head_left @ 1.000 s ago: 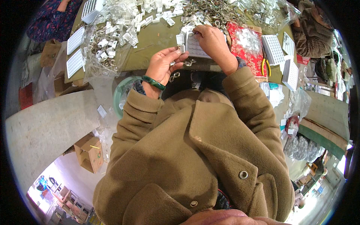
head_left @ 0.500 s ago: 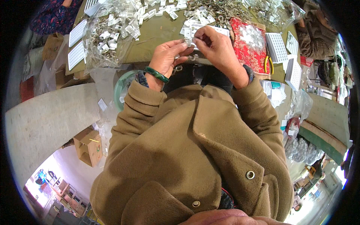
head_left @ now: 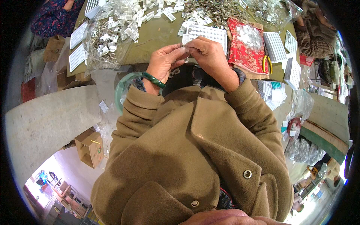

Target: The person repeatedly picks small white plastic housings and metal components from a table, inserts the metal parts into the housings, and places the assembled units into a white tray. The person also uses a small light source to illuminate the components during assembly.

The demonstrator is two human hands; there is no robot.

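Note:
Just above the table's near edge, my left hand point(head_left: 164, 63) and my right hand point(head_left: 210, 57) meet fingertip to fingertip. Both are closed in a pinch around a small clear plastic piece point(head_left: 186, 45), mostly covered by the fingers. A metal key-ring clasp point(head_left: 174, 72) hangs below my left hand; whether it is joined to the piece I cannot tell. Right behind my fingers lies a white tray point(head_left: 212, 34) with rows of round hollows. A red patterned cloth point(head_left: 245, 58) to its right bears a heap of clear flat pieces point(head_left: 250, 36).
Clear bags of white plastic pieces point(head_left: 112, 35) and a heap of metal clasps point(head_left: 217, 8) cover the far table. Yellow-handled pliers point(head_left: 267, 64) lie beside stacked white trays point(head_left: 275, 47). A green basin point(head_left: 120, 92) stands below left. Other people's sleeves point(head_left: 56, 17) show at both sides.
My hands have moved slightly down toward me, and my right fingers have closed in against the left ones. The tray behind them shows more. The clasp now hangs partly hidden under my hands.

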